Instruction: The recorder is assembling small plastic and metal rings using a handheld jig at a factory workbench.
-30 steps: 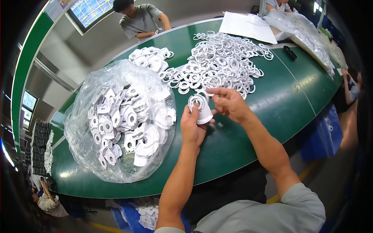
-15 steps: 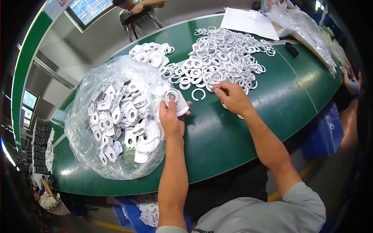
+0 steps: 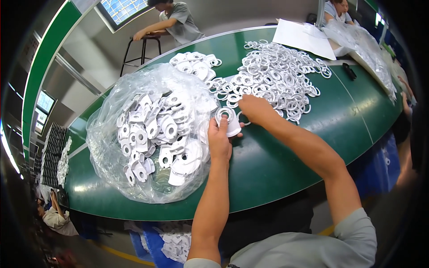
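My left hand (image 3: 220, 142) grips a white plastic plate (image 3: 232, 127) with a rounded end and a round hole, a ring shape around the hole. Close to its right is my right hand (image 3: 258, 110), its fingers curled together; what they hold, if anything, is hidden. Partly behind the right hand lies a loose white open ring (image 3: 243, 119) on the green table. Beyond it spreads a large heap of white rings (image 3: 275, 73). To the left, a clear plastic bag (image 3: 105, 147) lies open around many similar white plates (image 3: 140, 136).
A smaller pile of white plates (image 3: 192, 62) sits behind the bag. At the far right are a white sheet (image 3: 304, 39), plastic wrapping (image 3: 359, 40) and a small black object (image 3: 349, 71). Other people are around the table; one leans on a stool (image 3: 143, 49).
The view has shifted, so the table's things appear farther right. My right hand has come nearer the plate in my left hand and now partly covers the loose open ring.
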Action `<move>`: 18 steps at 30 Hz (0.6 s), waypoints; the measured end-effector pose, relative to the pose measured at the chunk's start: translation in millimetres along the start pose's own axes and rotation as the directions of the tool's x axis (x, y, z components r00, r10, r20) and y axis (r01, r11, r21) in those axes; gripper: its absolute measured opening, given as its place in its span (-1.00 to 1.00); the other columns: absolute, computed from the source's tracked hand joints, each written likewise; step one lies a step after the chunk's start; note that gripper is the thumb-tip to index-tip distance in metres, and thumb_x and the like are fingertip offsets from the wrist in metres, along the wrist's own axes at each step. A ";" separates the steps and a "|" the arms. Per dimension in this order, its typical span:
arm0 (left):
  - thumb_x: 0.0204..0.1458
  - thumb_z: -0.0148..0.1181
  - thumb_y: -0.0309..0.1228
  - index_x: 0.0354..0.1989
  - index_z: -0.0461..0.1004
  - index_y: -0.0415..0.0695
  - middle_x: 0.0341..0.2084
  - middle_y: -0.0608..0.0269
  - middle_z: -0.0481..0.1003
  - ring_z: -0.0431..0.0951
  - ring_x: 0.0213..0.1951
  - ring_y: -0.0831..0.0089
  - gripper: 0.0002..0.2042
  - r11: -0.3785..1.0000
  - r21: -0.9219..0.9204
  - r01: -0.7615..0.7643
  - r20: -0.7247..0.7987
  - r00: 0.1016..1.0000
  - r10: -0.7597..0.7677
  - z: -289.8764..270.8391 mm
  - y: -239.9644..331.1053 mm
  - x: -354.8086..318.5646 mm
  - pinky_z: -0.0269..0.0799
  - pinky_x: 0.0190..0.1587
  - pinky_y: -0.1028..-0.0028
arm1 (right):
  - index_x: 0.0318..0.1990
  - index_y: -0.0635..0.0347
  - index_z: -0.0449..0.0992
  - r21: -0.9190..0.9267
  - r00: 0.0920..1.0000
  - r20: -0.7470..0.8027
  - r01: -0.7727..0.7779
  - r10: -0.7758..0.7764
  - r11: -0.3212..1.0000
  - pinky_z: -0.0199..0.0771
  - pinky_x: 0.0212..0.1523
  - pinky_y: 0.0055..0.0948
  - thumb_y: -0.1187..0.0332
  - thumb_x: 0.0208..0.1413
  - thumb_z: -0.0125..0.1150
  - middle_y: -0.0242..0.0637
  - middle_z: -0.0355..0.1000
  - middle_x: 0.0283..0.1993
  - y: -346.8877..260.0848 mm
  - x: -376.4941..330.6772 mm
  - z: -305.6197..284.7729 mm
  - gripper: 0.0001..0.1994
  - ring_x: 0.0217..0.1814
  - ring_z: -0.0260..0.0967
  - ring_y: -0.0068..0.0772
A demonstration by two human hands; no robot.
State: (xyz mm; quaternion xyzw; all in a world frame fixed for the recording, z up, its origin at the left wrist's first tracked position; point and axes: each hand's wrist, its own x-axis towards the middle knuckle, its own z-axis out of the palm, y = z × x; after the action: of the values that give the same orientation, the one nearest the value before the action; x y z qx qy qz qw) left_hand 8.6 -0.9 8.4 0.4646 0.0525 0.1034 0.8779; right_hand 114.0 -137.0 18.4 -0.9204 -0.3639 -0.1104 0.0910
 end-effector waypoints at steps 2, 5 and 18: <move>0.24 -0.02 -0.35 -0.04 0.26 -0.19 -0.25 0.07 0.51 0.63 -0.34 0.24 -0.78 0.999 0.028 0.018 -0.005 1.000 -0.018 -2.0 2.2 0.3 0.56 -0.54 0.50 | -0.21 0.25 0.51 0.192 0.995 -0.013 -0.091 0.095 0.977 0.52 -0.27 -0.26 0.47 -0.02 0.19 -0.14 0.46 -0.28 5.5 -9.0 -14.8 -0.82 -0.19 0.47 -0.21; 0.25 -0.03 -0.37 0.06 0.21 -0.20 -0.21 0.02 0.51 0.63 -0.32 0.22 -0.72 0.998 0.066 0.007 0.029 1.000 -0.009 -2.2 1.9 -0.4 0.59 -0.52 0.48 | -0.15 0.30 0.49 0.652 0.947 0.066 -0.279 0.313 0.705 0.51 -0.35 -0.40 0.47 0.05 0.18 -0.18 0.48 -0.38 10.3 -37.8 -55.1 -0.80 -0.34 0.48 -0.35; 0.29 -0.25 -0.04 0.22 0.12 -0.20 -0.14 0.00 0.49 0.62 -0.27 0.17 -0.48 0.968 0.138 0.208 0.221 0.947 -0.235 16.6 -15.4 -7.8 0.64 -0.40 0.35 | -0.30 0.34 0.56 0.963 0.893 0.199 -0.255 0.403 0.090 0.52 -0.49 -0.56 0.34 0.13 0.22 -0.30 0.49 -0.43 14.9 -73.5 -39.3 -0.81 -0.50 0.42 -0.57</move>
State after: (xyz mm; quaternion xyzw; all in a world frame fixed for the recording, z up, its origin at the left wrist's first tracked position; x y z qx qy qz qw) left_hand 6.1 -24.4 5.0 0.5134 0.0057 -0.0550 0.8563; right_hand 66.7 -205.2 35.0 -0.6943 -0.1272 0.1173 0.6986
